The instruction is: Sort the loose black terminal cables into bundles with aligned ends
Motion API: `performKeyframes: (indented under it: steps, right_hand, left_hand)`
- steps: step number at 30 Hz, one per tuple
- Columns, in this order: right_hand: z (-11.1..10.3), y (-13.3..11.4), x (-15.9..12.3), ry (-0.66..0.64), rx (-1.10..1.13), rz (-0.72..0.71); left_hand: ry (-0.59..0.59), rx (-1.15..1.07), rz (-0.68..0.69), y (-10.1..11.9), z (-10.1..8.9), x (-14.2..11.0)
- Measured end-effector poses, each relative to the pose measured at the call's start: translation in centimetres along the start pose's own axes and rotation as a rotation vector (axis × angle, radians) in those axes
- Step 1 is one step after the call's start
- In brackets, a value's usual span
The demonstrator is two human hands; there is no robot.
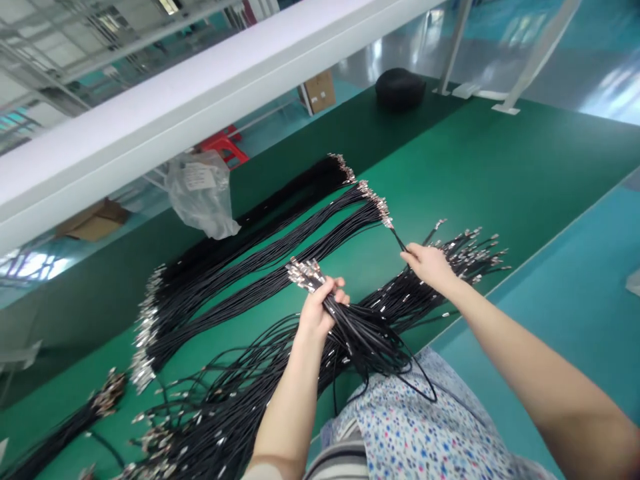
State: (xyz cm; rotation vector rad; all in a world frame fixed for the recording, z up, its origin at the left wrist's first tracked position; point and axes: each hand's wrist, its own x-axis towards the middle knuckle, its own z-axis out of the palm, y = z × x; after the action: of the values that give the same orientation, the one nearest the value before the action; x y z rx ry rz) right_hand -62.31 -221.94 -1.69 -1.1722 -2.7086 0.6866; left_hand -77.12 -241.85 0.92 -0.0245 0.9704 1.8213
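Observation:
My left hand [320,308] is closed around a bundle of black cables [357,333], whose metal-tipped ends [303,272] stick out above the fist. The rest of that bundle droops toward my lap. Out to the right, my right hand [429,265] pinches a black cable [399,241] close to its metal end; whether it is one cable or more, I cannot tell. Beneath both hands lies a loose, tangled pile of black cables [270,363] with metal tips. Beyond it, neat rows of black cables [295,233] lie side by side, their tips lined up at both ends.
Everything lies on a green-topped table [540,160]. A clear plastic bag [203,193] hangs at the far edge under a white beam [210,87]. A black coil [400,89] sits at the back, near metal posts [537,60]. Another cable bundle [65,427] lies lower left.

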Motion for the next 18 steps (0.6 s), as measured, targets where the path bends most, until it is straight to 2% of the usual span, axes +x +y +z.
performKeyframes:
  steps: [3, 6, 10, 13, 14, 15, 16, 18]
  right_hand:
    - [-0.9, -2.9, -2.5, -0.029, 0.314, -0.283]
    - [-1.0, -6.0, -5.1, -0.074, 0.462, -0.463]
    - [-1.0, -8.8, -8.1, -0.043, 0.327, -0.593]
    - [-0.9, -8.2, -8.4, -0.124, 0.293, -0.637]
    - [-0.6, -7.4, -7.9, -0.171, 0.340, -0.596]
    - [-0.3, -6.2, -7.1, -0.207, 0.387, -0.497]
    - [0.2, -4.8, -6.1, -0.231, 0.404, -0.343]
    - [1.2, -1.6, -3.5, -0.229, 0.317, 0.062]
  left_hand:
    - [-0.071, 0.068, 0.015, -0.6, 1.5, 0.1]
    - [-0.169, 0.192, 0.009, -1.2, 2.7, -0.6]
    - [-0.200, 0.344, -0.025, -1.7, 2.8, -2.3]
    - [-0.145, 0.348, 0.068, -1.8, 2.1, -3.1]
    - [-0.117, 0.337, 0.102, -1.8, 1.8, -3.1]
    - [-0.090, 0.314, 0.122, -1.7, 1.6, -3.0]
    - [-0.073, 0.280, 0.124, -1.7, 1.3, -2.9]
    - [-0.088, 0.168, 0.098, -1.6, 0.9, -2.6]
